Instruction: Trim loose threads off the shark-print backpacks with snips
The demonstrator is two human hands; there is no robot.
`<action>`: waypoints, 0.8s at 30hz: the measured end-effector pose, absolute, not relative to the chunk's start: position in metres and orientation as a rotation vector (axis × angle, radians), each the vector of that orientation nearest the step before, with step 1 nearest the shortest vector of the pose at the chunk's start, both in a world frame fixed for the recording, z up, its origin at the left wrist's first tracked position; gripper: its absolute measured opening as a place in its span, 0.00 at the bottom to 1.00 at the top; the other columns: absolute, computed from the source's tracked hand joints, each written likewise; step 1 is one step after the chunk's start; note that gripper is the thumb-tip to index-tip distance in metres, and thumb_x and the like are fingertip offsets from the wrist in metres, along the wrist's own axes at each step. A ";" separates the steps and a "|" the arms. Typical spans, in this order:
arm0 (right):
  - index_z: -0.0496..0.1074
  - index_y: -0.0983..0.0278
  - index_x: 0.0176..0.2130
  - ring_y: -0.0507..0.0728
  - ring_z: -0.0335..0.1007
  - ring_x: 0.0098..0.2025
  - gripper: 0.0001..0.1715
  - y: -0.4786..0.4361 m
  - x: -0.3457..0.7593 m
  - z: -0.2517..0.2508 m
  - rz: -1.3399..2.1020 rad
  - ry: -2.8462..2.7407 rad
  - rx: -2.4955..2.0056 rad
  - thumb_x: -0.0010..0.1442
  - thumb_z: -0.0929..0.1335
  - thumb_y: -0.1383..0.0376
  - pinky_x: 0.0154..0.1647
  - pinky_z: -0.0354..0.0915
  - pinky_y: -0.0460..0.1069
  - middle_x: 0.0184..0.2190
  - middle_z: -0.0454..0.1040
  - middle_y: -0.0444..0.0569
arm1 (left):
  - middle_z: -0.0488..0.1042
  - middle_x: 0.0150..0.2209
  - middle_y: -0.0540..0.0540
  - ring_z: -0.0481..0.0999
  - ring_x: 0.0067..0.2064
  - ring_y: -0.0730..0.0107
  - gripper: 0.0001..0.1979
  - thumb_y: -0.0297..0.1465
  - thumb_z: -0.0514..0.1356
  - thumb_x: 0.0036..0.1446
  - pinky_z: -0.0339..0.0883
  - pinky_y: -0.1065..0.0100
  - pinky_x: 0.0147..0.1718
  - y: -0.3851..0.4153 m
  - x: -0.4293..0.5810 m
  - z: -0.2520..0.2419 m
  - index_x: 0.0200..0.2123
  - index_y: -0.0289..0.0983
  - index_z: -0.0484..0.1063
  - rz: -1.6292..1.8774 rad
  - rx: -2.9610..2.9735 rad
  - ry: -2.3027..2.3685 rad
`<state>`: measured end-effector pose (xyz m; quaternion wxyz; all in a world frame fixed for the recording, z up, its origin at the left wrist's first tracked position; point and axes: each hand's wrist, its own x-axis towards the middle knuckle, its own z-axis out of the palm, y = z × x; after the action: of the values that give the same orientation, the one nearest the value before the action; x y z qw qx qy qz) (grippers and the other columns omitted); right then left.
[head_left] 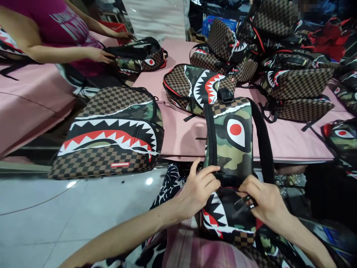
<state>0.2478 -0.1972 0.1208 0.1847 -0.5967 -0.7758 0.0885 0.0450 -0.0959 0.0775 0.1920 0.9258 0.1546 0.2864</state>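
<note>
A glossy camouflage bag with brown-check trim and a red-and-white eye (232, 160) lies directly between the two hands, its upper panel leaning up against the edge of the pink-covered table (181, 139) and its lower part, printed with white shark teeth, resting over the striped pinkish cloth (192, 245) on the person's lap. The bare left hand (200, 189) touches the bag's left side near the dark fold between these two parts, fingers bent onto the surface and one digit raised off it; whether it pinches the material cannot be told. The bare right hand (264, 201) is at the opposite side of the same fold, closed around a small dark metallic tool (247, 204), blurred, while its foremost fingertips meet at the fold. The eye thus sits above the grip and the teeth below it, chiefly between the wrists. A wide black strap (263, 139) arches along the bag's right side. Just beyond its top lies a brown-check shark-mouth backpack (206, 89); a larger flat one (111, 130) overhangs the table edge to the left. Farther off, a co-worker in a magenta shirt (67, 29) handles a dark camouflage backpack (142, 56).
</note>
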 end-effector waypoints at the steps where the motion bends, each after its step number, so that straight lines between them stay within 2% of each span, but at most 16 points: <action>1: 0.69 0.63 0.31 0.49 0.62 0.22 0.13 -0.203 0.247 0.115 0.064 -2.252 -1.615 0.57 0.58 0.74 0.22 0.55 0.45 0.26 0.70 0.46 | 0.75 0.31 0.50 0.66 0.54 0.68 0.09 0.22 0.50 0.59 0.35 0.52 0.59 -0.101 0.046 0.070 0.32 0.36 0.68 0.877 2.614 0.401; 4: 0.70 0.64 0.31 0.49 0.62 0.23 0.14 -0.219 0.247 0.099 -0.303 -2.363 -1.425 0.58 0.58 0.75 0.24 0.56 0.45 0.27 0.73 0.48 | 0.76 0.32 0.53 0.67 0.53 0.70 0.10 0.22 0.51 0.60 0.39 0.57 0.57 -0.112 0.047 0.050 0.29 0.37 0.68 1.038 2.649 0.291; 7: 0.71 0.63 0.32 0.48 0.64 0.25 0.13 -0.231 0.249 0.090 -0.360 -2.429 -1.360 0.59 0.60 0.73 0.25 0.57 0.45 0.31 0.76 0.49 | 0.76 0.32 0.55 0.69 0.51 0.73 0.10 0.23 0.52 0.60 0.41 0.60 0.56 -0.117 0.046 0.042 0.28 0.38 0.68 1.071 2.675 0.233; 14: 0.72 0.63 0.33 0.48 0.66 0.24 0.12 -0.236 0.248 0.087 -0.294 -2.340 -1.373 0.60 0.61 0.73 0.25 0.58 0.45 0.30 0.76 0.48 | 0.75 0.29 0.54 0.70 0.50 0.72 0.10 0.23 0.52 0.60 0.43 0.60 0.54 -0.116 0.042 0.045 0.29 0.37 0.69 1.007 2.674 0.174; 20: 0.70 0.65 0.37 0.49 0.68 0.25 0.12 -0.235 0.248 0.089 -0.060 -2.242 -1.388 0.59 0.60 0.73 0.25 0.58 0.45 0.30 0.76 0.49 | 0.76 0.32 0.51 0.70 0.50 0.69 0.10 0.21 0.51 0.59 0.47 0.59 0.52 -0.115 0.036 0.047 0.36 0.37 0.70 0.909 2.637 0.244; 24: 0.71 0.64 0.37 0.49 0.70 0.27 0.13 -0.235 0.252 0.091 0.102 -2.256 -1.413 0.59 0.60 0.72 0.27 0.60 0.45 0.31 0.76 0.48 | 0.75 0.33 0.50 0.70 0.49 0.68 0.11 0.22 0.54 0.57 0.48 0.56 0.53 -0.119 0.037 0.050 0.42 0.38 0.70 0.861 2.688 0.328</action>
<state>0.2516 -0.2353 0.0910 0.2364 -0.5153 -0.8229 0.0373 0.0374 -0.1189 0.0504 0.1492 0.9354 0.1141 0.2997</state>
